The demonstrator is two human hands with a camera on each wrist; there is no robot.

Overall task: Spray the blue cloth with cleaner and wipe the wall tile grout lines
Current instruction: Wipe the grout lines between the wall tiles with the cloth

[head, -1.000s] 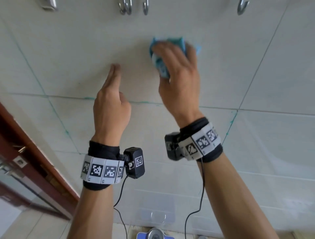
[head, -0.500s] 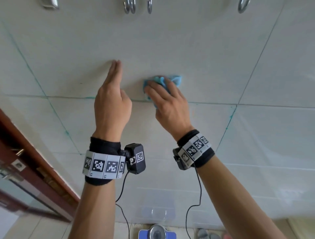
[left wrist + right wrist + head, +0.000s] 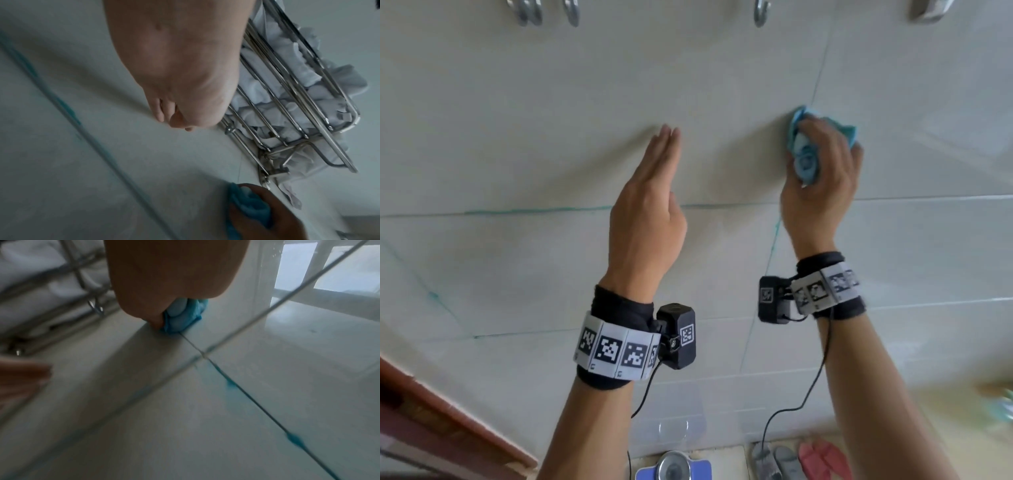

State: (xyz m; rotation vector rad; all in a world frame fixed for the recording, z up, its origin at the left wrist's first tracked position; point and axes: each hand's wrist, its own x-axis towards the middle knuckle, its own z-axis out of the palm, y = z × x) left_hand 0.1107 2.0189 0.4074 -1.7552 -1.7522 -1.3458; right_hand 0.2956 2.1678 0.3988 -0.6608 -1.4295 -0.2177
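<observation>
The pale glazed wall tiles (image 3: 585, 102) fill my head view, bare tile lying open between my hands. Above them, the chrome wire rack (image 3: 287, 97) stuffed with white cloths shows whole only in the left wrist view; my head view cuts it to hook ends. Teal-stained grout lines (image 3: 230, 382) cross below my right hand (image 3: 822, 185), plainest in the right wrist view. My left hand (image 3: 650, 205) stands flat, fingers straight together, fingertips at the tile. My right hand clutches the bunched blue cloth (image 3: 806, 161) against the vertical grout line; my fingers hide most of the cloth.
</observation>
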